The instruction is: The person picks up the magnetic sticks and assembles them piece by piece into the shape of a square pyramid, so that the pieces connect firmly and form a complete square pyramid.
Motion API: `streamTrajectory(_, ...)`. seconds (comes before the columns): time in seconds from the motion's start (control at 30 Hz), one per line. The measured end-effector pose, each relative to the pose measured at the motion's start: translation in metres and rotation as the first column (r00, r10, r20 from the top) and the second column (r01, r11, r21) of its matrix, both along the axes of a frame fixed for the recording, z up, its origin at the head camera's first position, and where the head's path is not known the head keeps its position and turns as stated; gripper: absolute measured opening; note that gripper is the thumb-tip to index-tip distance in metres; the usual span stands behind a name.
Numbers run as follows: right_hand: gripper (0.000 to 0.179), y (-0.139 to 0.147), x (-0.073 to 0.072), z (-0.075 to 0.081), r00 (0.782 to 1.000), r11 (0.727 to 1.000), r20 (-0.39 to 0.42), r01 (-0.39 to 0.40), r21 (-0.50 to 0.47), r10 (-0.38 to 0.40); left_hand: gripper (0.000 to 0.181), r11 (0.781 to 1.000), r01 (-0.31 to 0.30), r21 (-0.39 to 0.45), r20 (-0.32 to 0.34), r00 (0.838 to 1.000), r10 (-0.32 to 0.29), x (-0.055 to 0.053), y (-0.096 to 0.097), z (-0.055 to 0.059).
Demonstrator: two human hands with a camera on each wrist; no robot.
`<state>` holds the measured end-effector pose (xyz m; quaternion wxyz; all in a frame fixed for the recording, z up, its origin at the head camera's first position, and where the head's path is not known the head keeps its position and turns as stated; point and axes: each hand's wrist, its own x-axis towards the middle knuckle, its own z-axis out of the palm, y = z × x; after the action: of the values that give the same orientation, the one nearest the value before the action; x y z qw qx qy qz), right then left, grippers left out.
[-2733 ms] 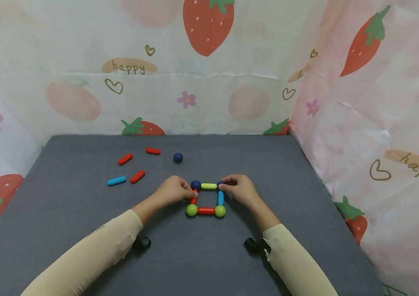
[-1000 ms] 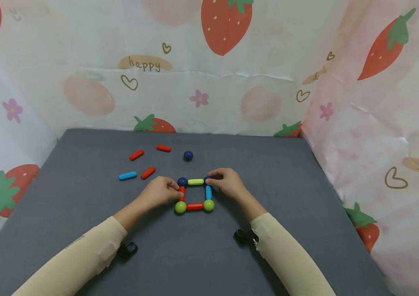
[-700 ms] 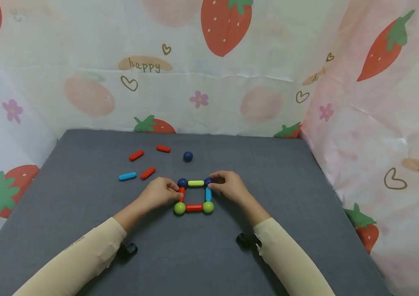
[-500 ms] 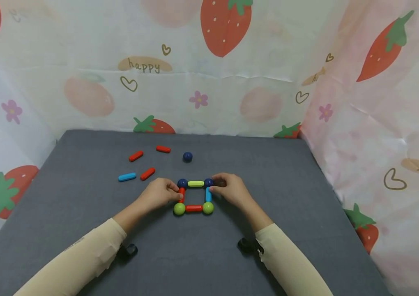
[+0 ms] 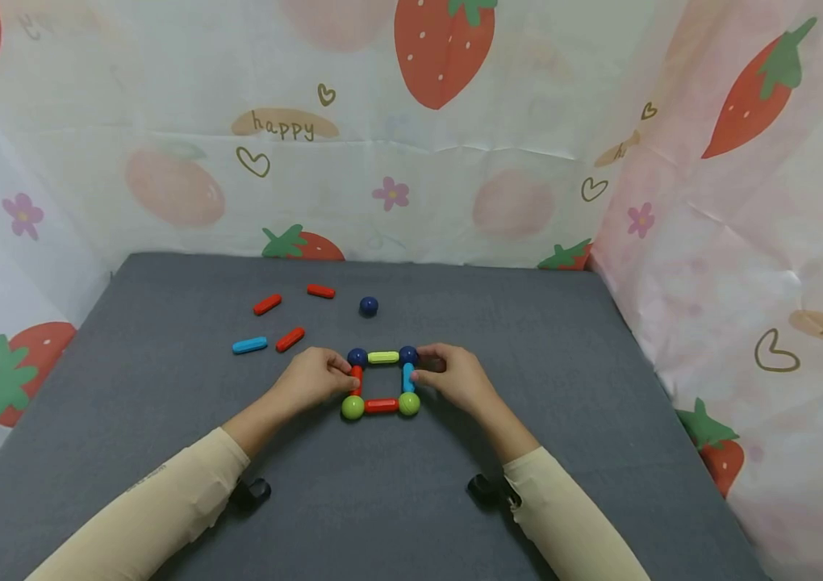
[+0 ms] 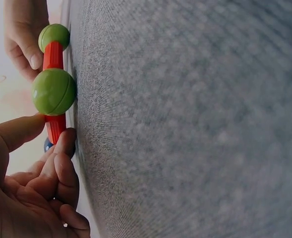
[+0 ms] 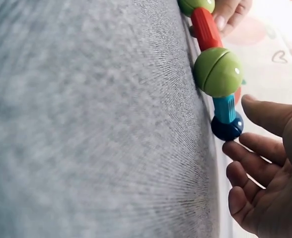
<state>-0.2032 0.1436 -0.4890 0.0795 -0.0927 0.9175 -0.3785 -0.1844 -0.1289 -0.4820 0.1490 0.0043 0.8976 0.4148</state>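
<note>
On the grey table lies a square of toy rods and balls. Its far corners are dark blue balls point(image 5: 407, 355), its near corners green balls point(image 5: 353, 407). A yellow-green rod point(image 5: 383, 357) forms the far side, a red rod point(image 5: 381, 406) the near side, a light blue rod point(image 7: 225, 109) the right side. My left hand point(image 5: 312, 377) pinches the left-side red rod point(image 6: 56, 130) between thumb and fingers. My right hand point(image 5: 457, 378) is at the far right corner, fingertips beside the dark blue ball point(image 7: 228, 127), thumb standing off from the light blue rod.
Behind the square and to its left lie several loose pieces: red rods point(image 5: 290, 340), a light blue rod point(image 5: 249, 345) and a dark blue ball point(image 5: 369, 306). A strawberry-print cloth point(image 5: 411, 161) hangs behind the table.
The view has shifted, then steadied. My right thumb and fingers, earlier holding the far right dark blue ball, have come off it to the right. My left hand keeps its grip on the red rod.
</note>
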Motion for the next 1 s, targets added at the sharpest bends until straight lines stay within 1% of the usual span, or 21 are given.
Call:
streamTrajectory(0.33,0.051,0.001,-0.003,-0.004,1.0,1.0,0.006,-0.025,-0.019,0.025,0.031,1.0,-0.002,0.019,0.01,1.0,0.002,-0.001,-0.001,-0.002)
streamTrajectory(0.47,0.051,0.002,-0.003,-0.005,1.0,0.999,0.007,-0.025,-0.029,0.025,0.03,1.0,0.009,0.006,0.006,1.0,-0.009,-0.002,-0.001,-0.001)
streamTrajectory(0.6,0.052,0.002,-0.003,-0.007,1.0,0.999,0.013,-0.024,-0.038,0.024,0.032,0.999,0.036,-0.023,-0.008,0.999,-0.036,-0.003,-0.004,0.0)
streamTrajectory(0.7,0.052,0.002,-0.003,-0.008,0.999,0.998,0.023,-0.024,-0.055,0.026,0.034,0.997,0.056,-0.045,-0.035,0.998,-0.058,-0.004,-0.01,0.002)
streamTrajectory(0.8,0.052,0.0,-0.005,-0.007,0.999,0.997,0.027,-0.029,-0.065,0.031,0.034,0.996,0.064,-0.058,-0.067,0.995,-0.068,-0.005,-0.018,0.004)
streamTrajectory(0.9,0.05,-0.002,-0.009,-0.006,0.999,0.998,0.025,-0.031,-0.06,0.033,0.035,0.994,0.068,-0.09,-0.117,0.99,-0.078,-0.005,-0.027,0.008)
streamTrajectory(1.0,0.047,-0.004,-0.014,-0.005,0.999,0.998,0.023,-0.035,-0.047,0.036,0.035,0.989,0.066,-0.129,-0.172,0.981,-0.088,-0.007,-0.037,0.012)
